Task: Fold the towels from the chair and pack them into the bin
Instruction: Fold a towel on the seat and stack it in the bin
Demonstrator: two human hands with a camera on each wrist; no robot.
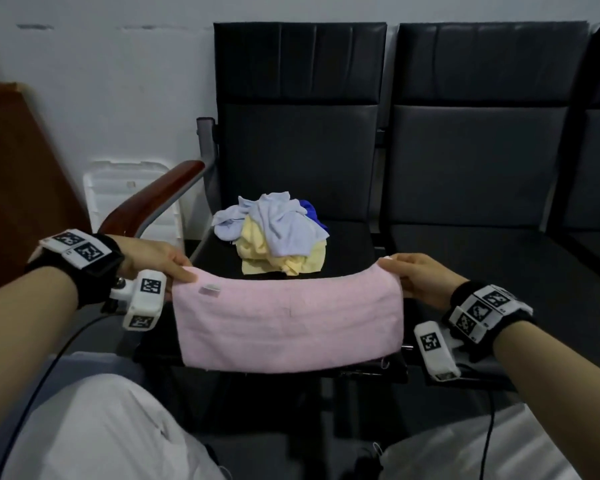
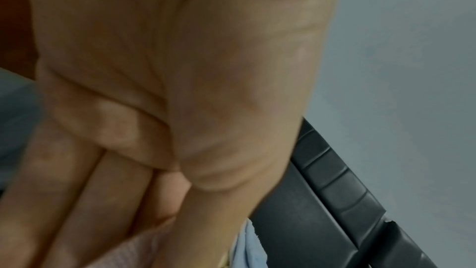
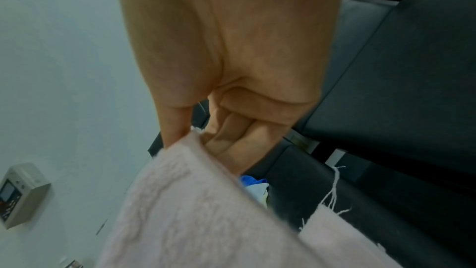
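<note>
Towel heap point(image 1: 274, 233) on chair point(image 1: 343, 251) behind held pink towel point(image 1: 288, 323)

I find no words, brands or numbers that I can read. The only signs are black-and-white square code patterns — on the bands point(image 1: 80, 251) around both wrists and on the white camera blocks point(image 1: 145, 299) just below each hand. A small tag point(image 1: 210, 290) sits on the pink towel point(image 1: 288, 323) just beside the left hand point(image 1: 153, 258), but its print is too small for me. In the right wrist view a wall device point(image 3: 19, 193) off to the hand's left shows a screen — blurred, unreadable.
</note>
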